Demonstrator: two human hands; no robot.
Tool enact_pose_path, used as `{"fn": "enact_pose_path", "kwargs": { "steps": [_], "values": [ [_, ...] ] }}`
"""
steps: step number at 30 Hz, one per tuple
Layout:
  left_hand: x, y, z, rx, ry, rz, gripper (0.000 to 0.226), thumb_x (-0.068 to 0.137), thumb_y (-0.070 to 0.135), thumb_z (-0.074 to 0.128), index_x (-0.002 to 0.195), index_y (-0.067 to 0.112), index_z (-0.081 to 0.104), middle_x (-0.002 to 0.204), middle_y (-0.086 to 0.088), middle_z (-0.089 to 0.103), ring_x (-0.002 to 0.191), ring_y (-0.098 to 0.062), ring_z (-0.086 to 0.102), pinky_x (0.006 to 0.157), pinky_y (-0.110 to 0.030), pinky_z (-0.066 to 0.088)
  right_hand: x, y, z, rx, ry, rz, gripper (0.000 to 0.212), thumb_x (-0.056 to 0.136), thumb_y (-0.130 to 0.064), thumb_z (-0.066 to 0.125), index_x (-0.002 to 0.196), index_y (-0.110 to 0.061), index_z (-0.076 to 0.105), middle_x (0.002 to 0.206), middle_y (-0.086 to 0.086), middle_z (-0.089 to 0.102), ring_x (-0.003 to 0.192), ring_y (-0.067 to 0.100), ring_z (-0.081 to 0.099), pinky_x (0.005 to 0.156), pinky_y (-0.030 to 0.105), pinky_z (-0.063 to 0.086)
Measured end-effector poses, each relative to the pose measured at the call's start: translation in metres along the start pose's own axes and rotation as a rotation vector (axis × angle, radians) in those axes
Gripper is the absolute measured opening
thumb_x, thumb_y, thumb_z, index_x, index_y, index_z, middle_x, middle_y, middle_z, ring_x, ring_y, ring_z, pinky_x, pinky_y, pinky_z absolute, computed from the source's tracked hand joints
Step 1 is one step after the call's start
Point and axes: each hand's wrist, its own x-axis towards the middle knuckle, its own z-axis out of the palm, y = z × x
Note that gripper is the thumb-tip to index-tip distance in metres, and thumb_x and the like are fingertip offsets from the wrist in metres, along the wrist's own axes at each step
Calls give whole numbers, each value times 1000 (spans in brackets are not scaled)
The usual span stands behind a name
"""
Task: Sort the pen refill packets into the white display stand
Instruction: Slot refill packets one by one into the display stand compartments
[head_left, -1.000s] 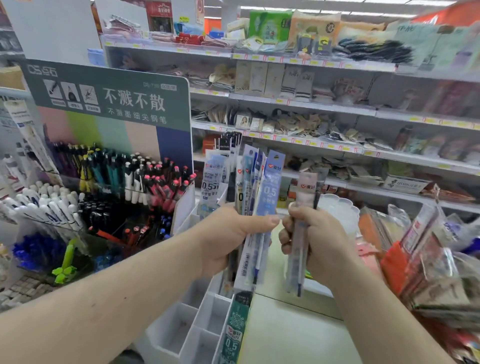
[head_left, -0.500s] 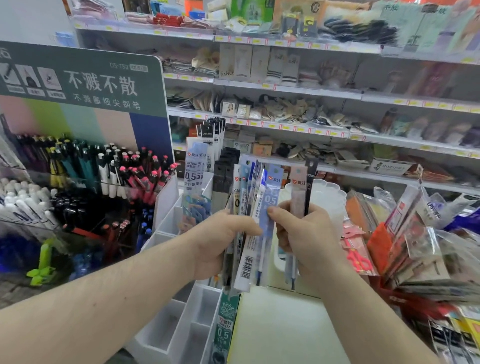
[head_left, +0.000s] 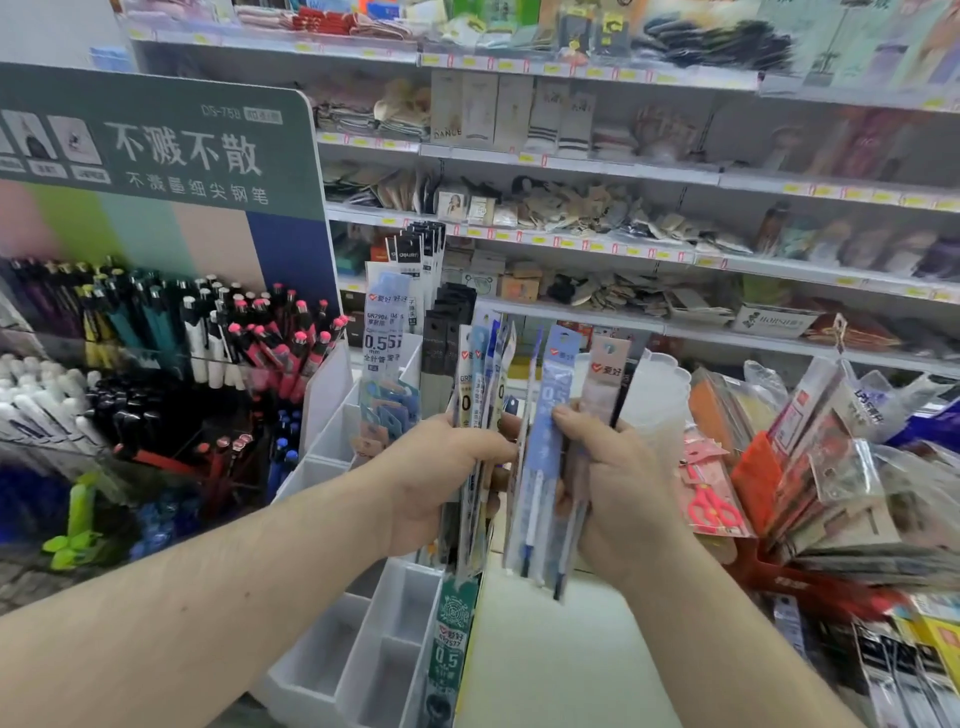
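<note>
My left hand grips an upright fan of several pen refill packets, blue and white with "0.5" printed on them. My right hand pinches a few packets, a light blue one in front and a pinkish one behind it, held just right of the fan. Both bundles hover above the white display stand, whose near compartments show bare bottoms. Farther compartments of the stand hold upright refill packets and black packets. A green "0.5" packet stands at the stand's right edge.
A pen display with a green sign stands to the left. A pale counter surface lies below my hands. Mixed packaged stationery in a red tray crowds the right. Store shelves fill the background. A translucent container sits behind my right hand.
My right hand has taken the light blue packet from the left-hand fan and now holds it with the pinkish one, slightly apart from the fan. The camera view shifted a little.
</note>
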Motion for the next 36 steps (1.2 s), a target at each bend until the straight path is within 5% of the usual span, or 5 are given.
{"fn": "enact_pose_path", "kwargs": {
  "steps": [8,14,19,28,36],
  "values": [
    [5,-3,-5,-24,27,-11,33,95,25,63,116,0,67,101,-21,74,83,-30,72,73,-39,59,-2,6,3,-117,97,-51,11,100,-13,55,91,-9,58,60,11,53,38,11,38,37,19,31],
    [-2,-1,-2,35,-19,25,78,69,52,84,124,2,59,109,-19,73,102,-32,70,96,-51,54,-4,6,6,-180,161,-99,20,96,-8,61,79,-10,52,43,-2,44,35,10,34,37,16,28],
    [-4,-2,-1,72,-83,67,21,84,0,70,104,8,68,95,-16,75,84,-27,73,81,-42,60,-7,2,9,-171,155,-40,20,96,-16,63,77,-15,57,46,-3,45,38,9,37,41,19,33],
    [-5,-1,-5,-12,-23,104,23,83,-4,69,104,4,66,92,-21,73,78,-31,72,76,-49,60,-11,-18,-5,164,60,152,45,99,-30,35,86,-1,67,65,3,45,51,20,51,44,24,46],
    [-4,-1,-3,-23,-18,73,51,73,1,76,121,1,57,101,-22,74,91,-38,73,78,-53,60,-10,-10,-18,53,82,35,21,78,-33,67,74,-15,77,66,0,56,59,15,56,58,31,48]
  ]
}}
